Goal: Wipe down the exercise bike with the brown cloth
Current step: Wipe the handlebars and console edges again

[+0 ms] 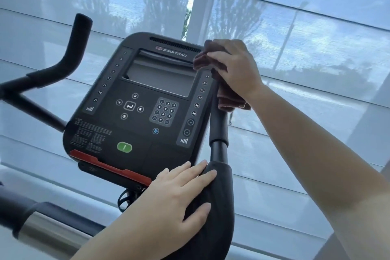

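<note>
Right fingers (219, 56) around brown cloth (231, 102)

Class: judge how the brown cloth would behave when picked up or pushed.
Probably floppy: the brown cloth bunches under the right hand and its loose end droops below the palm. Likely light, being thin folded fabric. It should slide, not roll, along the smooth handlebar.

Right hand (234, 69) and brown cloth (202, 61) hiding handlebar tip at 1 o'clock, console fine print (90, 135) blurring at 8 o'clock, left handlebar (76, 46) running off-frame at 9 o'clock
</note>
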The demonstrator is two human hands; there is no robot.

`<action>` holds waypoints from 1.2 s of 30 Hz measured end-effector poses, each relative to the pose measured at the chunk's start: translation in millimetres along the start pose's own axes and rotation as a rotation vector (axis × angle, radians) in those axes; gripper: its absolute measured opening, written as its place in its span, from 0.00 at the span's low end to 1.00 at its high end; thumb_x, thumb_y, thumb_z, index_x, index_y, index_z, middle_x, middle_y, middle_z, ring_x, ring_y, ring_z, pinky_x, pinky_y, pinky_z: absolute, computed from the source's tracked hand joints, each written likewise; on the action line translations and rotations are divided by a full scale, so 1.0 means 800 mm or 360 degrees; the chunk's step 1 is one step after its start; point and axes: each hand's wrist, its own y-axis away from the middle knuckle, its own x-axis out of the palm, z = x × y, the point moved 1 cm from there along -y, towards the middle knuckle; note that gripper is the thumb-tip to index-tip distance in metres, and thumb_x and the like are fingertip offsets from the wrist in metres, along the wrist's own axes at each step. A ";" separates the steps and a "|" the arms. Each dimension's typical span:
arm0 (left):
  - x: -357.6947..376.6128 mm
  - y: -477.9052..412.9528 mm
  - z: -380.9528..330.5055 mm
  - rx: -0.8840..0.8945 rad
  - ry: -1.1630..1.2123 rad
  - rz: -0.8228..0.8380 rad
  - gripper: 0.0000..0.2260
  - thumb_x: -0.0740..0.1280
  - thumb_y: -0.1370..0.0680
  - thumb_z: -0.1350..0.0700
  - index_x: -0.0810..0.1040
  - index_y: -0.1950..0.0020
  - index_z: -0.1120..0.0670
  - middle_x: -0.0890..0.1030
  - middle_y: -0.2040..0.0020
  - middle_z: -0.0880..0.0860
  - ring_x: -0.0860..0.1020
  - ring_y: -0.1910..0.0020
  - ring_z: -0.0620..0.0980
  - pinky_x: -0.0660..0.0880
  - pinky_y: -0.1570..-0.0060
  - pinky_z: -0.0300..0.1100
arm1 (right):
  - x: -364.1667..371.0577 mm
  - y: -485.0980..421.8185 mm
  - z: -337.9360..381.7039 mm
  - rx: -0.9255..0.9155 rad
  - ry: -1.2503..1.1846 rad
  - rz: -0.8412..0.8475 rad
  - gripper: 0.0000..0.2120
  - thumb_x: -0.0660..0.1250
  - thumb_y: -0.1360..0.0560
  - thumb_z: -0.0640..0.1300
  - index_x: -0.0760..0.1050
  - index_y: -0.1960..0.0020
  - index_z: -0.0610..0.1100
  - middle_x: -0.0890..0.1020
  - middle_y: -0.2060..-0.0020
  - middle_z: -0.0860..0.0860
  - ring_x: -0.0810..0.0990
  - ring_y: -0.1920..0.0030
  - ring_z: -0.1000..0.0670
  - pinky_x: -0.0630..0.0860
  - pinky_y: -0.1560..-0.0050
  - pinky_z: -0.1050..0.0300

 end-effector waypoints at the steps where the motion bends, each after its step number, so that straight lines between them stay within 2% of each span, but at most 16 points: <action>1: 0.000 0.000 0.000 -0.0005 0.0004 0.0002 0.21 0.42 0.31 0.36 0.35 0.42 0.26 0.37 0.34 0.26 0.36 0.33 0.29 0.37 0.31 0.35 | 0.000 -0.005 -0.001 0.0044 -0.0008 0.0003 0.11 0.65 0.26 0.43 0.79 0.45 0.42 0.76 0.39 0.45 0.71 0.41 0.39 0.71 0.45 0.43; 5: 0.000 0.003 0.000 -0.0015 0.0035 -0.0028 0.21 0.44 0.29 0.38 0.36 0.42 0.26 0.37 0.35 0.25 0.37 0.32 0.29 0.38 0.31 0.35 | 0.018 -0.002 0.007 -0.0034 0.0171 0.0161 0.16 0.66 0.27 0.53 0.80 0.47 0.44 0.75 0.39 0.47 0.67 0.36 0.41 0.68 0.41 0.43; 8: 0.001 0.004 0.001 -0.0039 0.0048 -0.0029 0.20 0.42 0.30 0.35 0.38 0.41 0.25 0.39 0.34 0.25 0.38 0.31 0.30 0.37 0.32 0.34 | 0.027 -0.001 0.011 0.0000 0.0316 0.0204 0.21 0.63 0.28 0.60 0.81 0.52 0.42 0.76 0.42 0.46 0.66 0.36 0.42 0.66 0.40 0.45; 10: 0.001 0.005 0.001 -0.0036 0.0038 -0.0031 0.20 0.39 0.33 0.33 0.39 0.42 0.24 0.38 0.34 0.25 0.38 0.32 0.30 0.37 0.33 0.33 | 0.031 -0.002 0.010 -0.0039 0.0416 0.0238 0.21 0.63 0.28 0.59 0.80 0.54 0.41 0.76 0.44 0.46 0.67 0.38 0.42 0.65 0.41 0.46; 12: 0.002 0.006 0.002 -0.0031 0.0044 -0.0033 0.19 0.43 0.30 0.35 0.39 0.41 0.25 0.39 0.34 0.25 0.39 0.32 0.29 0.38 0.32 0.34 | 0.032 -0.003 0.010 -0.0088 0.0429 0.0263 0.20 0.63 0.27 0.57 0.79 0.56 0.40 0.77 0.46 0.45 0.69 0.40 0.42 0.65 0.40 0.47; 15: 0.002 0.007 0.003 -0.0019 0.0081 -0.0048 0.20 0.48 0.24 0.39 0.44 0.34 0.28 0.42 0.31 0.27 0.40 0.32 0.29 0.39 0.31 0.36 | 0.032 0.007 0.013 -0.0171 0.0388 0.0315 0.19 0.63 0.27 0.56 0.80 0.58 0.40 0.79 0.50 0.44 0.72 0.44 0.42 0.63 0.37 0.45; 17: 0.001 0.007 0.004 -0.0018 0.0085 -0.0041 0.21 0.51 0.22 0.41 0.46 0.32 0.30 0.43 0.30 0.28 0.40 0.31 0.31 0.40 0.31 0.36 | 0.034 0.022 0.017 -0.0204 0.0378 0.0354 0.19 0.63 0.26 0.56 0.81 0.58 0.40 0.79 0.53 0.44 0.73 0.46 0.43 0.60 0.33 0.44; 21: 0.002 0.007 0.004 -0.0030 0.0082 -0.0021 0.22 0.52 0.22 0.42 0.47 0.31 0.31 0.46 0.29 0.30 0.41 0.31 0.32 0.41 0.30 0.37 | 0.038 0.044 0.034 -0.0150 0.0313 0.0543 0.19 0.62 0.26 0.56 0.81 0.58 0.42 0.80 0.55 0.47 0.73 0.47 0.45 0.52 0.30 0.45; 23: 0.002 0.006 0.003 -0.0035 0.0089 -0.0009 0.22 0.53 0.22 0.42 0.48 0.30 0.32 0.47 0.28 0.31 0.42 0.30 0.32 0.43 0.29 0.40 | 0.036 0.051 0.043 -0.0130 0.0220 0.0678 0.18 0.63 0.26 0.55 0.81 0.61 0.43 0.80 0.57 0.48 0.73 0.48 0.46 0.54 0.30 0.46; 25: 0.002 0.006 0.003 -0.0037 0.0097 -0.0016 0.22 0.54 0.22 0.43 0.49 0.30 0.32 0.48 0.28 0.31 0.43 0.29 0.33 0.44 0.29 0.42 | 0.029 0.062 0.049 -0.0064 0.0028 0.0713 0.17 0.65 0.27 0.54 0.80 0.64 0.42 0.81 0.57 0.49 0.75 0.50 0.46 0.63 0.36 0.50; 27: 0.001 0.006 0.003 -0.0038 0.0122 -0.0036 0.22 0.56 0.21 0.44 0.50 0.30 0.32 0.50 0.28 0.32 0.44 0.29 0.34 0.46 0.28 0.43 | 0.017 0.081 0.049 0.0111 -0.0320 0.0626 0.14 0.68 0.28 0.52 0.81 0.64 0.42 0.82 0.57 0.50 0.77 0.52 0.48 0.70 0.46 0.53; 28: 0.001 0.005 0.002 -0.0034 0.0126 -0.0053 0.22 0.56 0.21 0.45 0.51 0.30 0.33 0.50 0.28 0.32 0.45 0.29 0.34 0.46 0.28 0.44 | 0.010 0.092 0.049 0.0211 -0.0512 0.0550 0.11 0.69 0.29 0.50 0.82 0.63 0.43 0.82 0.56 0.50 0.78 0.51 0.49 0.71 0.47 0.54; 31: 0.000 0.001 -0.003 -0.0033 0.0054 -0.0083 0.22 0.57 0.21 0.45 0.53 0.29 0.36 0.51 0.28 0.33 0.44 0.29 0.33 0.44 0.28 0.43 | 0.000 0.132 0.048 0.0487 -0.0914 0.0229 0.03 0.73 0.31 0.45 0.83 0.57 0.47 0.81 0.51 0.51 0.77 0.47 0.53 0.70 0.41 0.58; 34: -0.001 -0.006 -0.009 -0.0025 -0.0084 -0.0084 0.22 0.55 0.21 0.44 0.54 0.28 0.39 0.50 0.27 0.34 0.43 0.28 0.35 0.43 0.30 0.45 | 0.007 0.174 0.056 0.0764 -0.1191 -0.0136 0.07 0.72 0.31 0.41 0.82 0.54 0.49 0.80 0.49 0.53 0.76 0.45 0.58 0.69 0.41 0.64; 36: -0.002 -0.012 -0.013 -0.0032 -0.0193 -0.0078 0.24 0.50 0.23 0.41 0.54 0.27 0.39 0.49 0.27 0.35 0.42 0.28 0.36 0.43 0.30 0.45 | 0.017 0.183 0.060 0.0852 -0.1241 -0.0328 0.06 0.72 0.30 0.42 0.82 0.54 0.49 0.80 0.49 0.53 0.76 0.45 0.57 0.70 0.41 0.62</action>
